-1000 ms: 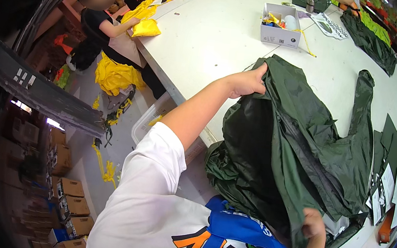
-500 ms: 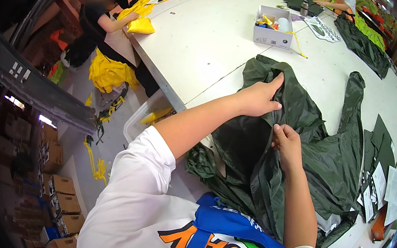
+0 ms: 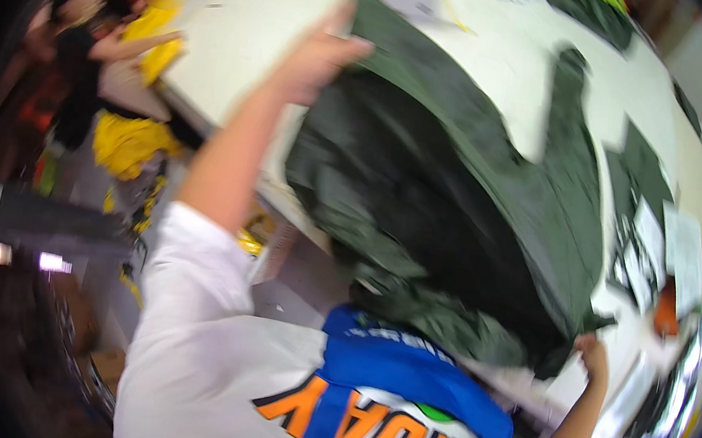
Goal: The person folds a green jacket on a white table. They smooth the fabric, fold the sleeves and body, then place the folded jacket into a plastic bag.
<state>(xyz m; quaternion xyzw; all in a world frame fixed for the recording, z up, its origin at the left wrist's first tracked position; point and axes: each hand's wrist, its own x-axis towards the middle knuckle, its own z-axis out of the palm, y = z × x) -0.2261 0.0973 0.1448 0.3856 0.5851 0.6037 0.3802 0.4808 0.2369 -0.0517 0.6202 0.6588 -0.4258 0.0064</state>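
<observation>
A dark green garment (image 3: 509,141), thin and slightly shiny like a rain jacket, is stretched open between my two hands across the white table (image 3: 240,53). Its darker inner side (image 3: 425,163) faces up through the opening. At the far left end, my left hand (image 3: 317,57) grips the edge, thumb pointing along the cloth. Down at the near right corner, my right hand (image 3: 591,355) pinches the garment's edge, its fingers partly smeared by motion. One sleeve (image 3: 575,106) lies stretched away from me on the table, and crumpled folds hang over the near edge.
Dark green cut pieces (image 3: 631,154) and white paper sheets (image 3: 683,254) lie at the right, near an orange item (image 3: 667,308). A white box (image 3: 404,2) stands at the back. Someone in black (image 3: 85,63) handles yellow cloth at the left, above a yellow pile (image 3: 128,144).
My hands were close together at the garment's zip edge. The left has moved left and away, the right toward the near right, spreading the cloth wide. The view has shifted too.
</observation>
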